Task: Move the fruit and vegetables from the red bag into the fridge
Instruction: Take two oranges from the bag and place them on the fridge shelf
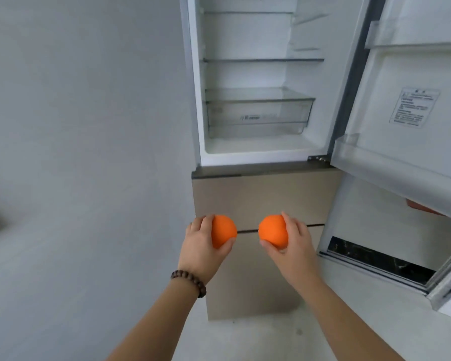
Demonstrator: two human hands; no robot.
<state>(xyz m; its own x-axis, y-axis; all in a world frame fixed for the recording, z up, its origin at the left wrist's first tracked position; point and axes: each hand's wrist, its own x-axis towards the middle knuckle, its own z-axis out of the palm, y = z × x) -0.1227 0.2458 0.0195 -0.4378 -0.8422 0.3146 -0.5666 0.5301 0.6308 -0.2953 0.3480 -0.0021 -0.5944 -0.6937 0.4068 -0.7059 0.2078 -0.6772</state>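
Home kitchen: a tall household fridge (255,100) against a plain grey wall (84,100), its upper door (412,100) swung open on glass shelves (263,60), a clear drawer (258,113) and door racks (375,162).

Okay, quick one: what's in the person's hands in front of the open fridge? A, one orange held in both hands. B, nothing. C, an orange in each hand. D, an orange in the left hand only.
C: the left hand grips one orange and the right hand grips another orange, apart from each other.

arms: bare, no sleeves | left wrist: dark brown beaded bracelet (189,282), round beads
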